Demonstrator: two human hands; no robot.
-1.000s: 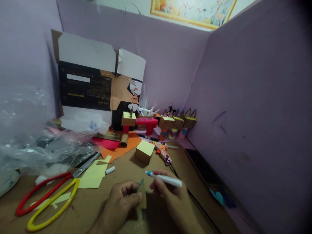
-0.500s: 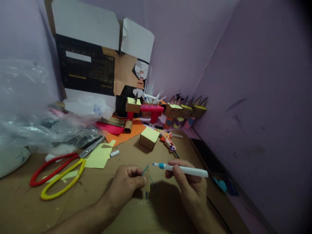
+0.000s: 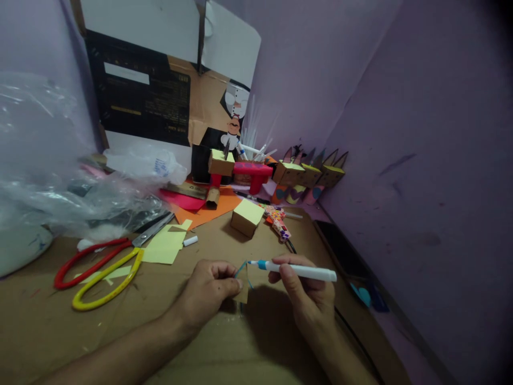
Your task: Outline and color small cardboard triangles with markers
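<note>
My left hand [image 3: 214, 291] pinches a small piece of cardboard [image 3: 243, 291] between thumb and fingers; a blue line runs along its upper edge. In my right hand [image 3: 306, 291] is a white felt-tip marker [image 3: 306, 271] with a blue collar and tip, held nearly level. Its tip points left, at or very close to the top corner of the cardboard piece; whether they touch I cannot tell. A white marker cap [image 3: 190, 241] lies beyond my left hand. Past both hands sits a small cardboard box [image 3: 246, 218] with a pale yellow top.
Large scissors [image 3: 132, 248] with red and yellow handles lie at left beside pale yellow paper [image 3: 164, 246]. A flower-patterned glue gun [image 3: 278, 222] rests behind my right hand, its cord running right. Plastic bags [image 3: 72, 176], a flattened printed carton [image 3: 140, 96] and cardboard figures [image 3: 290, 174] stand behind.
The marker tip has come left to the cardboard piece's top corner. My left hand still pinches the piece. The whole view has shifted slightly.
</note>
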